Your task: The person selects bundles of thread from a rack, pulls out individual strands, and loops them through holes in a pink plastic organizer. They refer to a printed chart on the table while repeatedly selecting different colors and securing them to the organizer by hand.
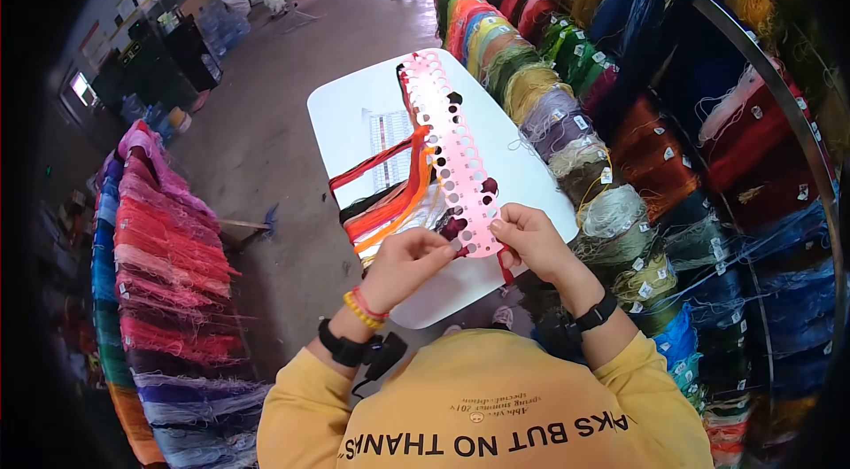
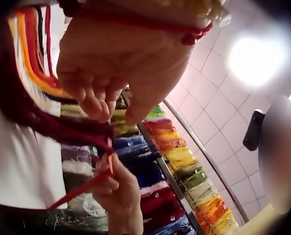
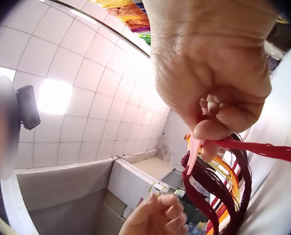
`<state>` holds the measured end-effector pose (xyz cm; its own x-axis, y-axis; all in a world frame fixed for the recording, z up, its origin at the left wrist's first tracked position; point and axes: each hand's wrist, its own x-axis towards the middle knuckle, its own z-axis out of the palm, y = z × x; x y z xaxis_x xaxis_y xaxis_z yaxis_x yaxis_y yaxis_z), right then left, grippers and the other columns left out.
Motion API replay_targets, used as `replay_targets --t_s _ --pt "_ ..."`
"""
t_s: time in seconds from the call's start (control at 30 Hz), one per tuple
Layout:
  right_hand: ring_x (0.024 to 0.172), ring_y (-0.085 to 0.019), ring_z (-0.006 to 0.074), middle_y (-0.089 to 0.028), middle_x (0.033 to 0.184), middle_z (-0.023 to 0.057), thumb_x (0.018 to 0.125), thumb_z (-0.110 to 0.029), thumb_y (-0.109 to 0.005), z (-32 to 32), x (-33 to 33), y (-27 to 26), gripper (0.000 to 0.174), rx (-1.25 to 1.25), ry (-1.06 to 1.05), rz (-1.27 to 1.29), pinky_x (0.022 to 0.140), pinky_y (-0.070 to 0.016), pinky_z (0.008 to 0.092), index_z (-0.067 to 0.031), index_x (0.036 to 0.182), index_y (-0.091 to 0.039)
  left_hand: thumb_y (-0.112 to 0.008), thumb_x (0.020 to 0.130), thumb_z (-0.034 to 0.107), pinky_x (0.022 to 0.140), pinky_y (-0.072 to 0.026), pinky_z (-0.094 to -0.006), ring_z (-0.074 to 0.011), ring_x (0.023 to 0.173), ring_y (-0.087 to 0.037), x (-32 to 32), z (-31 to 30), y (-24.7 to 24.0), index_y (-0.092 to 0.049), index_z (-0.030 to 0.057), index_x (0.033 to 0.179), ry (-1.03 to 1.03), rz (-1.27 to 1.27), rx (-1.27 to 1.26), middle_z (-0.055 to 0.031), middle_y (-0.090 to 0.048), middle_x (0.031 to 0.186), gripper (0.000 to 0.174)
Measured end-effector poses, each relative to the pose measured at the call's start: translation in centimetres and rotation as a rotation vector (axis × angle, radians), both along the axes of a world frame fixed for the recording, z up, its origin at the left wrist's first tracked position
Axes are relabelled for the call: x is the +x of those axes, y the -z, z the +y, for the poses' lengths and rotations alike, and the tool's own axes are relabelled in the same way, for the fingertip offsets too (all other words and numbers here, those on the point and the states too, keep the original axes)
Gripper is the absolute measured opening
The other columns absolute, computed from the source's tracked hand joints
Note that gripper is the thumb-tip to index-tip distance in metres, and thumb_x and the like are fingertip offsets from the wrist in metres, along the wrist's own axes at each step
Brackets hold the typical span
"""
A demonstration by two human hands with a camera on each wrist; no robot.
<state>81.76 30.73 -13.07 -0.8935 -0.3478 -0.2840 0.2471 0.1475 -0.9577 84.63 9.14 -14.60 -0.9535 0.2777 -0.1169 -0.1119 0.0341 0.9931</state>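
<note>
A long pink card [image 1: 472, 177] with rows of holes lies over the white table, and colored thread hanks hang from its left edge. My right hand [image 1: 534, 241] pinches the card's near right corner; in the right wrist view a red thread hank [image 3: 263, 148] runs out from between thumb and fingers. Dark maroon thread [image 2: 42, 127] hangs from the card's near end. By the near left corner is my left hand [image 1: 409, 267], its fingers loosely bent with nothing between them; in the right wrist view the left hand [image 3: 157, 218] is apart from the card.
The white table [image 1: 345, 97] carries a printed sheet [image 1: 385, 137] under the threads. Racks of colored yarn hanks [image 1: 567, 119] stand close on the right, and another rack of pink and red hanks [image 1: 177, 265] on the left. Concrete floor [image 1: 257, 106] lies beyond.
</note>
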Motion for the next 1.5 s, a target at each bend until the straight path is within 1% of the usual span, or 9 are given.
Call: replay_targets --t_s 0.23,0.63,0.8,0.93,1.03,1.17,1.2,1.3,1.5 --pt "0.044 -0.048 0.0042 -0.051 0.056 -0.0023 0.089 -0.02 -0.053 -0.5 0.7 0.1 0.018 0.01 -0.076 0.03 0.041 -0.0352 0.0174 -0.0069 0.077 -0.05 -0.066 0.08 0.02 0.053 -0.0439 -0.0193 -0.0054 0.058 -0.054 -0.3 1.0 0.5 -0.059 -0.0003 0.078 -0.151 -0.036 -0.071 -0.0014 -0.06 0.067 0.022" --pt "0.046 -0.049 0.0053 -0.056 0.066 0.0019 0.09 -0.018 -0.052 -3.3 0.5 1.2 0.014 -0.482 -0.206 -0.256 0.041 -0.0371 0.0178 -0.0046 0.084 -0.052 -0.055 0.083 0.009 0.052 -0.0416 -0.0183 -0.0071 0.053 -0.049 1.4 -0.1 0.1 -0.057 0.0039 0.08 -0.181 -0.305 0.775 -0.0004 -0.056 0.067 0.007" --pt "0.044 -0.048 0.005 -0.053 0.061 -0.0001 0.09 -0.018 -0.052 -6.4 0.5 0.1 0.017 -0.281 -0.295 -0.021 0.041 -0.0378 0.0186 -0.0044 0.08 -0.051 -0.053 0.074 0.004 0.041 -0.0241 -0.0201 -0.004 0.044 -0.035 2.4 -4.0 1.2 -0.053 0.0053 0.067 -0.33 -0.206 0.531 0.0035 -0.045 0.055 0.007" --pt "0.044 -0.05 0.0062 -0.053 0.06 0.0008 0.089 -0.017 -0.052 -8.5 0.3 -0.5 0.017 -0.239 -0.278 0.059 0.041 -0.0387 0.019 -0.0036 0.078 -0.052 -0.053 0.072 0.004 0.041 -0.0239 -0.0196 -0.0032 0.044 -0.035 4.0 -6.4 0.6 -0.051 0.0052 0.06 -0.56 0.019 0.135 0.0045 -0.042 0.051 0.012" --pt "0.044 -0.051 0.0066 -0.054 0.061 0.0018 0.089 -0.017 -0.052 -8.6 -1.1 -0.5 0.017 -0.357 -0.198 0.051 0.04 -0.0391 0.0192 -0.0026 0.079 -0.052 -0.053 0.072 0.004 0.041 -0.0244 -0.0202 -0.0039 0.044 -0.036 5.4 -9.7 1.1 -0.052 0.0042 0.063 -0.709 -0.009 0.117 0.0036 -0.044 0.051 0.01" --pt "0.044 -0.051 0.0067 -0.054 0.06 0.0019 0.089 -0.015 -0.052 -9.1 -2.0 -1.0 0.017 -0.281 -0.221 0.028 0.04 -0.0387 0.0185 -0.0027 0.078 -0.052 -0.049 0.079 0.007 0.055 -0.0424 -0.0213 -0.0084 0.061 -0.051 7.1 -10.9 0.3 -0.055 0.0056 0.074 -0.841 -0.042 0.582 0.0009 -0.054 0.068 0.007" --pt "0.044 -0.051 0.0067 -0.053 0.059 0.0015 0.089 -0.015 -0.052 -9.5 -1.9 -0.9 0.017 -0.264 -0.24 0.026 0.04 -0.0385 0.0184 -0.0035 0.076 -0.051 -0.048 0.082 0.01 0.071 -0.0468 -0.0271 -0.0115 0.076 -0.056 7.5 -11.1 0.2 -0.056 0.0055 0.077 -0.797 -0.065 0.742 0.0002 -0.057 0.076 0.011" --pt "0.044 -0.051 0.0066 -0.052 0.059 0.0008 0.089 -0.015 -0.052 -10.3 -1.8 0.2 0.018 -0.26 -0.269 0.001 0.04 -0.0385 0.0184 -0.0041 0.075 -0.05 -0.046 0.083 0.013 0.075 -0.0463 -0.0296 -0.0128 0.08 -0.056 7.6 -10.1 -2.4 -0.054 0.0052 0.075 -0.718 -0.103 1.138 -0.0004 -0.056 0.074 0.014" --pt "0.043 -0.051 0.007 -0.052 0.058 0.0006 0.088 -0.015 -0.052 -10.9 -1.5 0.0 0.017 -0.26 -0.299 -0.023 0.039 -0.0381 0.0189 -0.0037 0.076 -0.051 -0.044 0.083 0.013 0.053 -0.0364 -0.0253 -0.0088 0.047 -0.035 9.2 -13.8 -1.7 -0.045 0.0082 0.065 -0.579 -0.031 1.347 0.0024 -0.033 0.053 0.019"
